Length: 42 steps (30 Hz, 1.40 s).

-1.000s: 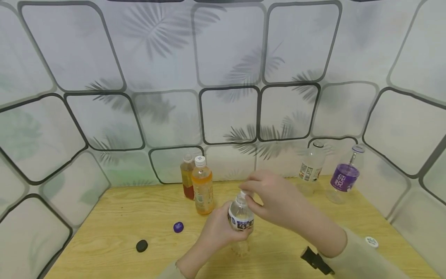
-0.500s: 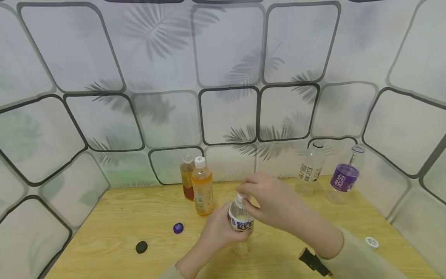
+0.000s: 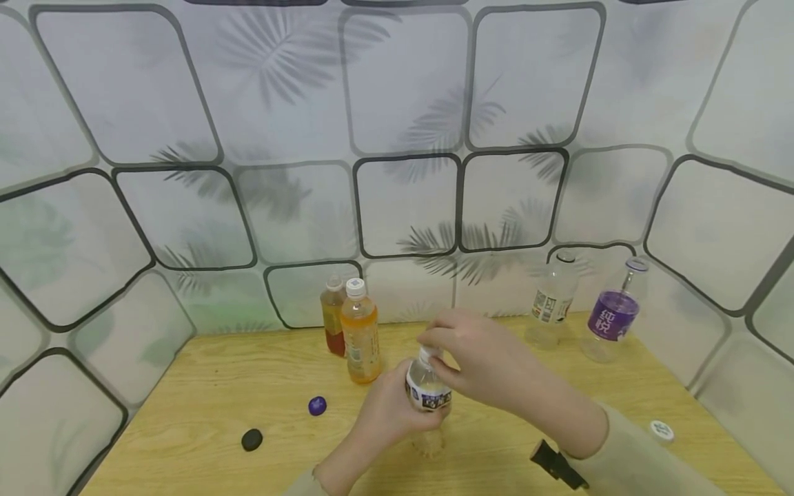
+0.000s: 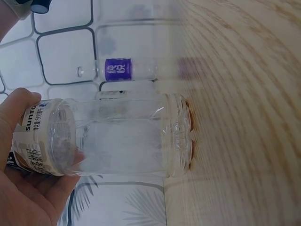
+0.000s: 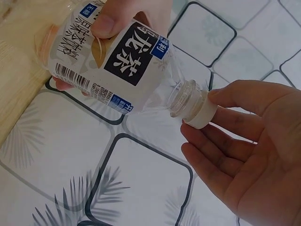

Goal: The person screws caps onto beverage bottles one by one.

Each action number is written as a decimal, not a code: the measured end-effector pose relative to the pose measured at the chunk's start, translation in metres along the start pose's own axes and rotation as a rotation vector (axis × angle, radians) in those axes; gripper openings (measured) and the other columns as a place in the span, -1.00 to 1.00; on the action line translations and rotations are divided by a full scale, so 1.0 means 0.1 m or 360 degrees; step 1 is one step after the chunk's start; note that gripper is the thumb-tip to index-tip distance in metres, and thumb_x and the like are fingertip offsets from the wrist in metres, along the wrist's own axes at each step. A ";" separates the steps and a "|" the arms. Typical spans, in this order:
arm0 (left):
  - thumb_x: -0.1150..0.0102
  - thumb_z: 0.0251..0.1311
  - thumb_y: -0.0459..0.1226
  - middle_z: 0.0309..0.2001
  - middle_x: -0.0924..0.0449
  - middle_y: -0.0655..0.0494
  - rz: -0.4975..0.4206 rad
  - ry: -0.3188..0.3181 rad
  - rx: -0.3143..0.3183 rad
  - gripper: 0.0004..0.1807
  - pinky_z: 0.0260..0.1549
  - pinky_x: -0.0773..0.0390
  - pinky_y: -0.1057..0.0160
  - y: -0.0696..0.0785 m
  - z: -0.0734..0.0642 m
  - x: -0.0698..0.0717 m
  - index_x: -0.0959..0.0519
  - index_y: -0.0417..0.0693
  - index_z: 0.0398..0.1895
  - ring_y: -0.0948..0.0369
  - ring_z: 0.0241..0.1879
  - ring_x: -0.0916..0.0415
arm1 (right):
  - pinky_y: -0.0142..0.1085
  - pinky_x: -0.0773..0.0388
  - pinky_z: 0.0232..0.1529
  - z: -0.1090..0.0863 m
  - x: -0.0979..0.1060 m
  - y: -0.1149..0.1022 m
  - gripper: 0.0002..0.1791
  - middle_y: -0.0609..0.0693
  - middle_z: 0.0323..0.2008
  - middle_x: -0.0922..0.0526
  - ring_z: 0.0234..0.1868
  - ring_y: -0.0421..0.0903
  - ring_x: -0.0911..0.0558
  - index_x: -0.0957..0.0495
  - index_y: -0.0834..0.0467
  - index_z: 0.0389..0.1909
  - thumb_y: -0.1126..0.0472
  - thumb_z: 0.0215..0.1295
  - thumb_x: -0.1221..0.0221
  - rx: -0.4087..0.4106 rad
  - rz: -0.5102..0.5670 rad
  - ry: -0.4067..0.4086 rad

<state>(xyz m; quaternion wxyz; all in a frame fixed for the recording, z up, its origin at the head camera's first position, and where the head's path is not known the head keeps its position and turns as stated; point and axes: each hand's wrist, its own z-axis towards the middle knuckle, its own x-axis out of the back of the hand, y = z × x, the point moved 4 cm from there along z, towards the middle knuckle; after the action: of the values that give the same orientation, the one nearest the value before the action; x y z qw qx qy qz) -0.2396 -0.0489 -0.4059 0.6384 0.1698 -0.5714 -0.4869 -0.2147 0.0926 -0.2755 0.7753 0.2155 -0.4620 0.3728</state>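
Observation:
A clear plastic bottle (image 3: 426,375) with a white label stands upright on the wooden table, and no drink shows inside it. My left hand (image 3: 397,399) grips it round the label; in the left wrist view its ribbed base (image 4: 181,136) is right at the tabletop. At the top, my right hand (image 3: 477,351) pinches a white cap (image 5: 203,113) between thumb and fingers. The right wrist view shows that cap on the bottle's mouth, with a strip of clear neck (image 5: 181,101) below it. Dark characters mark the label (image 5: 127,59).
Behind the left hand stand an orange drink bottle (image 3: 362,337) and a red-brown one (image 3: 333,317). At the back right are a clear bottle (image 3: 552,300) and a purple-labelled bottle (image 3: 613,315). Loose caps lie about: black (image 3: 251,439), purple (image 3: 317,406) and white (image 3: 662,432).
My right hand has shifted slightly left, bringing the white cap from tilted at the bottle's mouth to level on top of it. The left hand and bottle have stayed in place.

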 end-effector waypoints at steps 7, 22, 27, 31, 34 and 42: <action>-0.65 -0.04 -0.17 -0.10 -0.80 0.03 0.0036 0.0007 -0.0003 -0.39 -0.16 -0.70 0.32 0.00 -0.01 0.00 -0.61 -0.09 0.10 0.28 -0.19 -0.73 | -0.25 -0.77 -0.03 0.01 0.01 0.02 -0.74 -0.04 -0.12 -0.80 -0.10 -0.11 -0.77 -0.79 0.17 -0.09 0.36 0.18 -0.49 0.0059 0.0097 -0.0073; -0.66 -0.04 -0.17 -0.07 -0.80 0.05 0.0002 -0.0012 0.0036 -0.35 -0.13 -0.70 0.31 0.01 -0.01 -0.01 -0.59 -0.10 0.15 0.23 -0.13 -0.75 | -0.25 -0.78 -0.06 0.05 0.05 0.08 -0.72 -0.04 -0.08 -0.82 -0.10 -0.08 -0.80 -0.80 0.12 -0.06 0.35 0.19 -0.49 -0.0014 0.0213 -0.0197; -0.65 -0.03 -0.17 -0.06 -0.80 0.06 0.0022 -0.0008 0.0036 -0.34 -0.11 -0.71 0.30 0.01 -0.01 0.00 -0.59 -0.11 0.16 0.20 -0.12 -0.75 | -0.24 -0.79 -0.05 0.06 0.05 0.10 -0.73 -0.03 -0.06 -0.83 -0.08 -0.07 -0.81 -0.80 0.12 -0.05 0.33 0.23 -0.47 -0.0036 0.0241 -0.0226; -0.66 -0.03 -0.17 -0.05 -0.80 0.06 0.0022 -0.0007 0.0032 -0.34 -0.10 -0.71 0.29 0.01 -0.02 0.00 -0.59 -0.11 0.16 0.20 -0.11 -0.75 | -0.26 -0.78 -0.07 0.05 0.04 0.11 -0.73 -0.03 -0.07 -0.83 -0.10 -0.08 -0.80 -0.81 0.11 -0.05 0.30 0.22 -0.48 -0.0051 0.0234 -0.0224; -0.66 -0.04 -0.17 -0.08 -0.80 0.06 0.0019 0.0003 0.0023 -0.36 -0.13 -0.71 0.31 0.02 -0.02 0.00 -0.60 -0.11 0.13 0.22 -0.13 -0.75 | -0.35 -0.74 -0.14 0.05 0.02 0.13 -0.77 -0.08 -0.15 -0.82 -0.18 -0.16 -0.77 -0.81 0.09 -0.09 0.24 0.23 -0.50 -0.0091 0.0222 -0.0209; -0.66 -0.03 -0.18 -0.05 -0.80 0.01 0.0008 0.0006 0.0027 -0.30 -0.11 -0.71 0.31 0.02 -0.02 0.00 -0.58 -0.12 0.21 0.19 -0.11 -0.75 | -0.49 -0.44 -0.45 0.02 -0.11 0.20 -0.63 -0.22 -0.50 -0.59 -0.48 -0.34 -0.46 -0.60 0.00 -0.42 -0.10 0.11 -0.57 -0.0291 0.0129 0.0025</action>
<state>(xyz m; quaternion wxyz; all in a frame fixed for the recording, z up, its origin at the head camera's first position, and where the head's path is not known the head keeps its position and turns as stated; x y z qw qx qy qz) -0.2364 -0.0487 -0.4048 0.6392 0.1747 -0.5748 -0.4801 -0.2348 0.0993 -0.2845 0.7797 0.1221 -0.4963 0.3618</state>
